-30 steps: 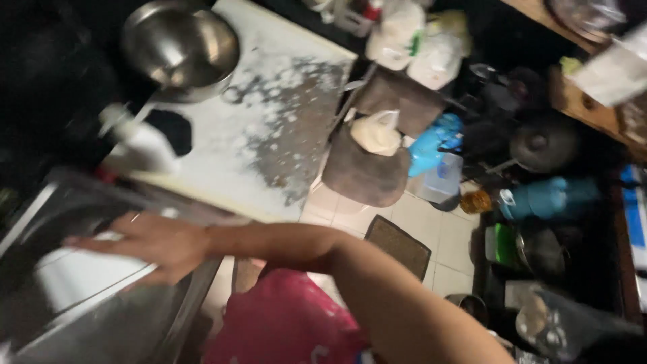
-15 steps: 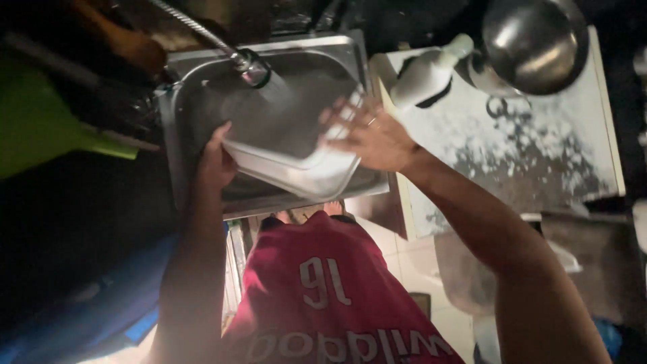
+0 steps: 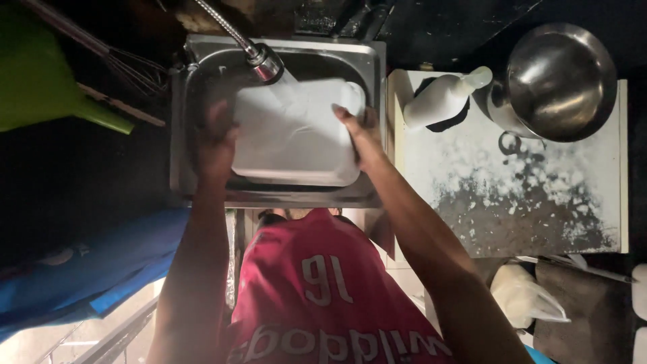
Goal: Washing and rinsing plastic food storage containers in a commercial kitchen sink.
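Observation:
A white rectangular tray (image 3: 293,135) is held level inside a steel sink (image 3: 202,192). My left hand (image 3: 217,141) grips its left edge and my right hand (image 3: 360,131) grips its right edge. The flexible tap head (image 3: 264,61) hangs just above the tray's far side, and water runs onto the tray. I wear a red shirt seen below the sink.
To the right of the sink, a worn white counter (image 3: 512,195) carries a white pump bottle (image 3: 441,101) and a steel bowl (image 3: 556,81). A whisk (image 3: 128,67) and a green funnel (image 3: 47,87) lie at the left. A blue sheet (image 3: 101,263) is at lower left.
The view has swung from the counter to the sink. The tray now sits level under the tap, with both hands on its sides.

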